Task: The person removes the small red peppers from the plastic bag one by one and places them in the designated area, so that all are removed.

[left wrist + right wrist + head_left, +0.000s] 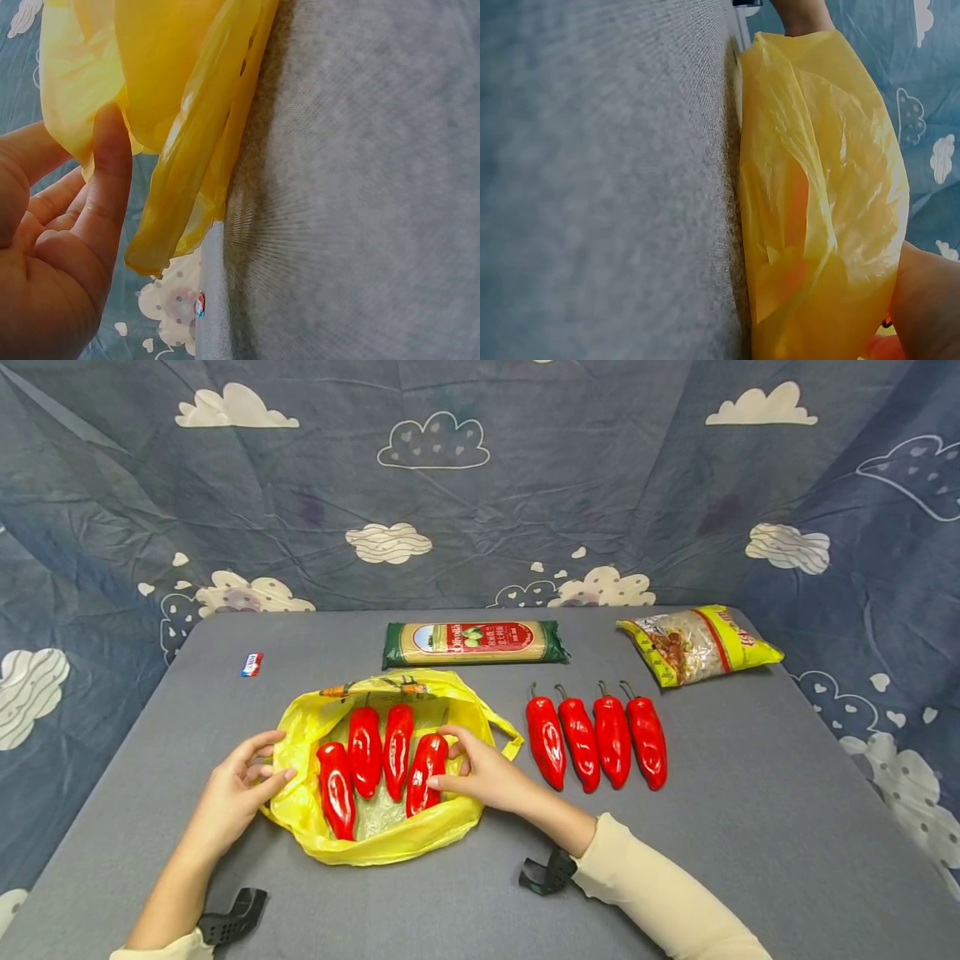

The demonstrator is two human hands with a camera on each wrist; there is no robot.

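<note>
A yellow plastic bag (450,827) lies on the table with its mouth spread wide. Several glossy red peppers are inside it. At the bag's left rim, my left hand (236,793) pinches the thin plastic between thumb and fingers; the left wrist view shows the thumb against the yellow film (180,150). My right hand (487,772) reaches over the right rim and holds the rightmost red pepper (426,768) in the bag, thumb on its near side and fingers at its upper end. The right wrist view shows mostly the bag's outside (817,187), which hides the fingertips.
Right of the bag lies a row of several red peppers with stems (612,742). Behind are a spaghetti packet (480,643) and, at the far right, a yellow-and-red food packet (697,643). A small red, white and blue packet (252,664) lies at the back left.
</note>
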